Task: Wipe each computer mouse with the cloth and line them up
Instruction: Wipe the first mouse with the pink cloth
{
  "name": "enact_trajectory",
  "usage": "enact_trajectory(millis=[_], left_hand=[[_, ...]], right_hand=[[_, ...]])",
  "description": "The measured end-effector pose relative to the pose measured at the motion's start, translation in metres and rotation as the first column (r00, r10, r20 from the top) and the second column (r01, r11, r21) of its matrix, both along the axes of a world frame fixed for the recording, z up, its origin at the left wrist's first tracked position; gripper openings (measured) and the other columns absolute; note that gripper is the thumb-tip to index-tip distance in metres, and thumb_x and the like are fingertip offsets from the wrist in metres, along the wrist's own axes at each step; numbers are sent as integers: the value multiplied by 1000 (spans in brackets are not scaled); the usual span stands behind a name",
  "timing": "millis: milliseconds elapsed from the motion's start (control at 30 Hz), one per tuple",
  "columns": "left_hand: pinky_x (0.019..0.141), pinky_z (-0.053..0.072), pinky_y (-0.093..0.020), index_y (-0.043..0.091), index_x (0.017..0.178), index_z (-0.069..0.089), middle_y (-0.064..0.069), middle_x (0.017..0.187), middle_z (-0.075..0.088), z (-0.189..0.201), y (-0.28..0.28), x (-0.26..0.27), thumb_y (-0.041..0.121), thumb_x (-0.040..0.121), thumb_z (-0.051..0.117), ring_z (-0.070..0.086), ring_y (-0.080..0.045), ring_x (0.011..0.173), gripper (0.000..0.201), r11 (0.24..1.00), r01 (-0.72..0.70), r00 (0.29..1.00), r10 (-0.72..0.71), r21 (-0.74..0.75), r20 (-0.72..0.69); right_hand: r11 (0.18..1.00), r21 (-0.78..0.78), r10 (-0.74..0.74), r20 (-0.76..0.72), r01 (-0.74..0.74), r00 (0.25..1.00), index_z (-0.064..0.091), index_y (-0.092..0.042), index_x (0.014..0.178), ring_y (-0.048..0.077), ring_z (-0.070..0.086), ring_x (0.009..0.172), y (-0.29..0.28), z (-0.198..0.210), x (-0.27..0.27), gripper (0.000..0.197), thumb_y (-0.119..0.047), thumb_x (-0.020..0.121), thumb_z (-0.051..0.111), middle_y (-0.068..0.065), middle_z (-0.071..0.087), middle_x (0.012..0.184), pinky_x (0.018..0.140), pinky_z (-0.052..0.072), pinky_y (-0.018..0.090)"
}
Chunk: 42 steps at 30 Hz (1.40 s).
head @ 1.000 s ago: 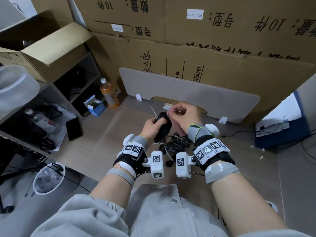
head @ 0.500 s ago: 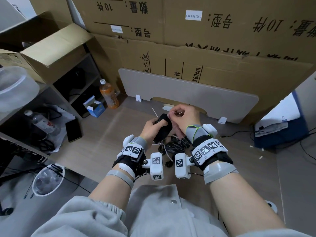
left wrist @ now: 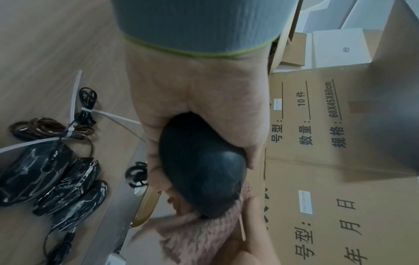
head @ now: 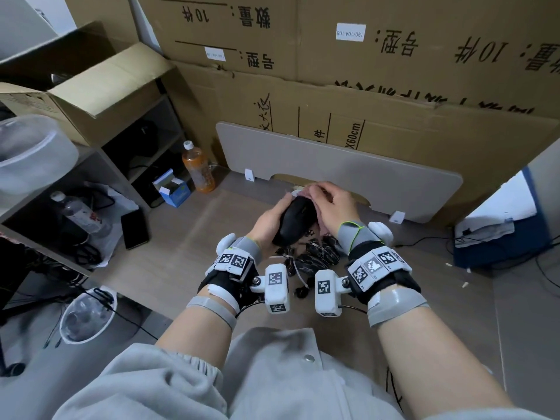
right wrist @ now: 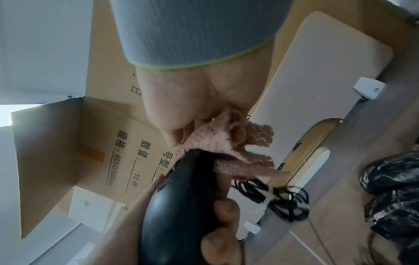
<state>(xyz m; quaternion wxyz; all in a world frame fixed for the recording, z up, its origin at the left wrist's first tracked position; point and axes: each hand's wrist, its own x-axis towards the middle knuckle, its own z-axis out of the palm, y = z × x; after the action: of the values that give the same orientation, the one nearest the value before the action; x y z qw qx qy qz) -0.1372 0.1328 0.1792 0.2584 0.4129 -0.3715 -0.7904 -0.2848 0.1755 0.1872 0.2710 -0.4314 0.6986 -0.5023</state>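
Observation:
My left hand (head: 274, 218) grips a plain black mouse (head: 293, 220) (left wrist: 201, 166) (right wrist: 179, 202) above the floor, fingers curled round its body. My right hand (head: 331, 204) holds a pink knitted cloth (head: 306, 189) (left wrist: 199, 231) (right wrist: 217, 143) bunched in its fingers and presses it against the front end of that mouse. The mouse's bundled cable (right wrist: 272, 199) hangs below it. On the floor under my hands lie three black patterned mice (left wrist: 52, 182) (head: 315, 256) side by side with tied cables (left wrist: 52, 129).
A grey board (head: 333, 165) leans on stacked cardboard boxes (head: 363, 71) just beyond my hands. An orange drink bottle (head: 198, 168), a small blue box (head: 172, 189) and a black phone (head: 135, 228) sit on the floor at left, near shelves (head: 75, 165). A blue bin (head: 500, 234) stands at right.
The mouse has turned in my left hand so its top faces up. My right hand, earlier pinching at the mouse's top, now presses the pink cloth onto it.

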Motion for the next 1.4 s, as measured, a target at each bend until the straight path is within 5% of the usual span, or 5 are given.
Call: enact_trajectory(millis=[333,567,933,1133,1400], left_hand=[[55,53,-33,4,117,70,-24,104,74,-1,-8,2,61,91,62,70,-29,71,64,982,-116,975,141,-150,169],[105,49,-48,24,134,64,-14,136,66,8,-7,2,52,109,26,64,-29,123,54,976,-210,969,216,65,-118],[53,55,-27,7,115,64,-15,87,70,14,10,-2,40,104,52,68,-26,67,37,991,-44,997,52,128,-64],[79,61,-47,9,106,68,-19,92,73,11,3,1,36,105,50,72,-33,82,32,957,-253,948,275,140,-162],[69,57,-36,12,114,65,-17,97,69,10,8,-2,39,100,56,69,-31,82,31,988,-118,990,126,99,-70]], right_hand=[[995,-67,84,151,-74,985,76,-22,99,11,73,89,9,20,11,17,-9,89,71,-15,76,92,97,54,37],[937,-35,348,57,-346,936,74,-33,114,-2,63,114,6,24,32,24,-35,90,70,-19,72,115,108,45,30],[999,-2,45,57,-45,997,73,-36,107,5,69,102,6,9,15,39,-59,78,60,-19,75,101,102,51,40],[961,-20,276,89,-275,957,77,-28,105,-10,65,99,18,24,31,16,-28,89,75,-18,75,104,94,46,13],[979,-155,145,88,-130,985,78,-31,98,1,68,105,13,23,25,13,-34,89,70,-19,75,100,105,48,32]])
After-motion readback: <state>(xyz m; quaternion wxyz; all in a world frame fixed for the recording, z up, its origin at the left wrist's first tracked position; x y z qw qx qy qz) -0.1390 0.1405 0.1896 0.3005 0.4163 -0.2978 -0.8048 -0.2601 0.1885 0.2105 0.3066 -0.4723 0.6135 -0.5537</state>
